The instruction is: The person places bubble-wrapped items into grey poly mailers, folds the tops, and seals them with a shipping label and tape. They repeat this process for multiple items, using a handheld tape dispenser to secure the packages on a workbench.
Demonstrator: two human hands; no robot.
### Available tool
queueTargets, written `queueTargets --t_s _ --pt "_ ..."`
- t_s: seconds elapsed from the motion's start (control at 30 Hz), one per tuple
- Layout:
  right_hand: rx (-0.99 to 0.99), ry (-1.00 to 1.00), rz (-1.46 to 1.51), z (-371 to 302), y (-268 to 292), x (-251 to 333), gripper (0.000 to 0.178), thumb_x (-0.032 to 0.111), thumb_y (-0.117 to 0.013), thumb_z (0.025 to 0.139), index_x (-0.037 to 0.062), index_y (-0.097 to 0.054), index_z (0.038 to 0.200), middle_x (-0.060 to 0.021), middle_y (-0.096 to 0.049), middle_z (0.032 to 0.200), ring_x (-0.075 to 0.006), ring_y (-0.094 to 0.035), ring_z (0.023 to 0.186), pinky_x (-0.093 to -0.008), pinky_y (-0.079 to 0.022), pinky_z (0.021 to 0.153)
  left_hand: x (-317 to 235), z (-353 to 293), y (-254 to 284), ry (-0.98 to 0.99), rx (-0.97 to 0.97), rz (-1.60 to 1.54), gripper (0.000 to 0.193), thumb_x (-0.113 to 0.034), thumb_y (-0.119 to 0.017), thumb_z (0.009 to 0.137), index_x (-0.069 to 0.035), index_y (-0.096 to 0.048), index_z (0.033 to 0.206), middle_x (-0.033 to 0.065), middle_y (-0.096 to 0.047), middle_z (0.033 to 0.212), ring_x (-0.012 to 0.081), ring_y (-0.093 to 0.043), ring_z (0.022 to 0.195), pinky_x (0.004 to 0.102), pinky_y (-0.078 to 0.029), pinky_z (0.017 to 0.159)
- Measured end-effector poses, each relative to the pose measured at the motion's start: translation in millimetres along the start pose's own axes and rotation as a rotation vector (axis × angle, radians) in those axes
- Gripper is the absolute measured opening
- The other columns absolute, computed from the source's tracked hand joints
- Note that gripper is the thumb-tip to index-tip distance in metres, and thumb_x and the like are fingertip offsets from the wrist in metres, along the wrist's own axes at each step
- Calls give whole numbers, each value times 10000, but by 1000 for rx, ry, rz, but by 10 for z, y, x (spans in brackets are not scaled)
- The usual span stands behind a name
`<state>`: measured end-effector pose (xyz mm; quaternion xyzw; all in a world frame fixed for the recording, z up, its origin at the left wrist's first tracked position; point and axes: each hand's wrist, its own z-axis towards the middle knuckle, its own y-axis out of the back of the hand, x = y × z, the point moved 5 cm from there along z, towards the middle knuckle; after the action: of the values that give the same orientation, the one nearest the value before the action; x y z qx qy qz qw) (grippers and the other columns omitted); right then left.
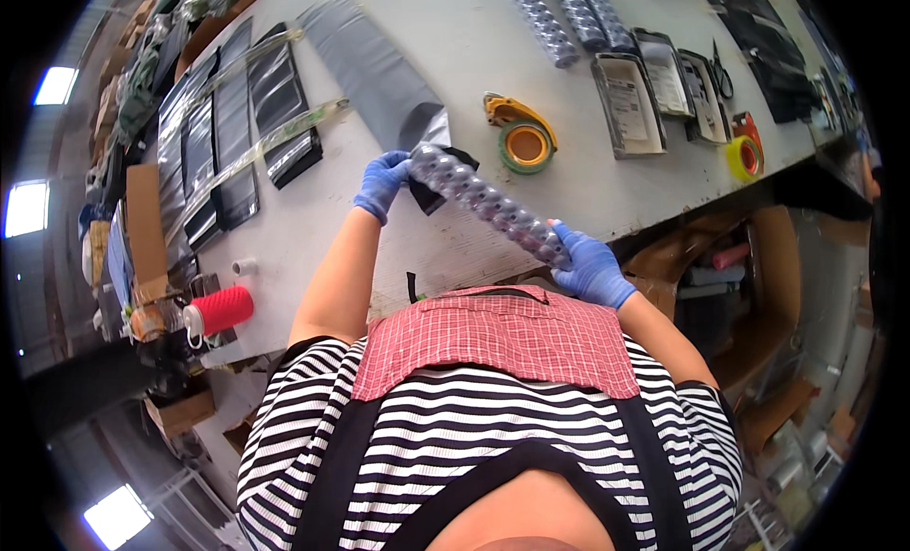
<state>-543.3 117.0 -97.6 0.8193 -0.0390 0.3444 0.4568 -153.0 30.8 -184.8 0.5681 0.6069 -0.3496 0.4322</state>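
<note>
A long roll wrapped in clear bubble wrap [493, 208] slants across the front of the table. My right hand [592, 266], in a blue glove, is closed around its near right end. Its far left end lies at the mouth of a grey plastic mailing bag [365, 67], whose black inner side shows beneath and beside the roll. In a matching glove, my left hand [382, 184] is closed at the bag's mouth, right beside the roll's end. How much of the bag edge it pinches is partly hidden.
A tape dispenser [524, 138] lies beyond the roll. Further right are open boxes [630, 105], scissors [722, 72] and yellow tape [745, 156]. More wrapped rolls [545, 25] lie at the back. Folded bags [280, 105] and a red bottle [220, 310] are on the left.
</note>
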Motion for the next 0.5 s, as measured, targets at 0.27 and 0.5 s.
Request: queueTargets --t_s 0.27,0.5 --pt "136 -94 328 68 -112 -121 847 233 -739 733 56 -368 1474 -204 -625 1195 -328 -629 1054 -375 -504 908 -1058 -696 -576 -899 -419 1031 201 -188 -702 812 -82 -722 982 161 -653 1090 372 -523 1173 417 -436 986" --pt "66 -85 461 418 -160 349 859 314 -740 758 16 -358 1468 -233 -634 1212 -327 -638 1097 -379 -490 949 106 27 -70 114 -259 403 264 -183 -703 799 -6 -713 994 219 -698 920 393 -655 920 432 -500 825"
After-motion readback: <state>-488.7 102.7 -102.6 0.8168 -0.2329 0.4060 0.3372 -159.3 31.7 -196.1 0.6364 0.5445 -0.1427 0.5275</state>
